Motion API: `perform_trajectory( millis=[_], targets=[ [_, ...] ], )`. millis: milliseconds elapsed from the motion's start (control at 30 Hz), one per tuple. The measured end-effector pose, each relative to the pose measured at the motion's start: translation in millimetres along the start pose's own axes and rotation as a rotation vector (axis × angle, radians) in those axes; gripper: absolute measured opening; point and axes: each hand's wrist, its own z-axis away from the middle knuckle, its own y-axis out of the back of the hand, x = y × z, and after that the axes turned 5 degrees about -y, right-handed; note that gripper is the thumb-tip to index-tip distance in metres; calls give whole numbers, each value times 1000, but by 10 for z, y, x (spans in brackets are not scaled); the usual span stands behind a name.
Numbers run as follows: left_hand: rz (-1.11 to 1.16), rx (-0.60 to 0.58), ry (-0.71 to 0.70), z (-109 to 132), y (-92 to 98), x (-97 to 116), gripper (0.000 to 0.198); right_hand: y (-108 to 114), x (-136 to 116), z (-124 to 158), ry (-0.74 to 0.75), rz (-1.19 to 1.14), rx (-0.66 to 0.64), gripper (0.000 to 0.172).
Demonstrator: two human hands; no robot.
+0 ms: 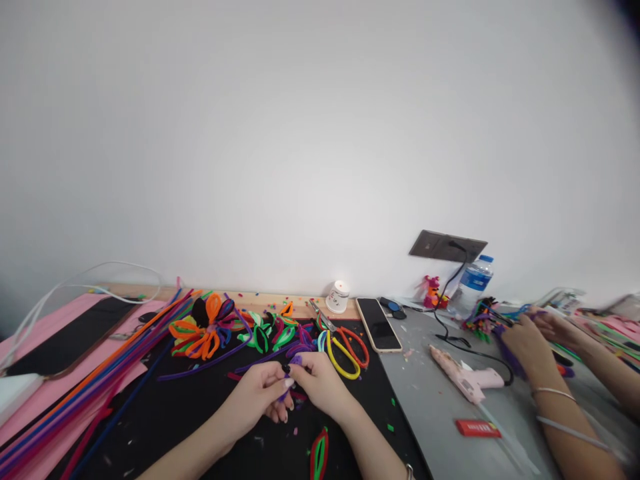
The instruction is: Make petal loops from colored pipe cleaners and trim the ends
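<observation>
My left hand and my right hand meet over the black mat. Both are closed, thumbs and fingers pinching a small purple pipe cleaner piece between them; its exact shape is mostly hidden by the fingers. Just behind my hands lie bent pipe cleaner loops in green and purple and an orange pipe cleaner flower. Scissors with yellow and red handles rest beyond my right hand. A red and green pipe cleaner loop lies on the mat below it.
Long pipe cleaners spread over pink sheets at left, beside a dark phone. Behind stand an upturned paper cup and another phone. At right are a corded pink glue gun, a water bottle and a co-worker's hands.
</observation>
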Motion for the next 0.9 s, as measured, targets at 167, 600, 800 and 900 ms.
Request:
perform_trajectory(
  millis=[167, 600, 800, 900],
  targets=[
    [15, -10, 16, 5, 11, 10, 39, 30, 6, 2, -5, -16, -26, 30],
    [0, 37, -20, 14, 4, 66, 41, 5, 32, -26, -51, -105, 32, 31],
    [-9, 21, -27, 16, -2, 82, 38, 5, -14, 4, -28, -88, 50, 23],
    [-9, 20, -27, 10, -6, 68, 38, 10, -45, 13, -17, -98, 35, 22]
  ],
)
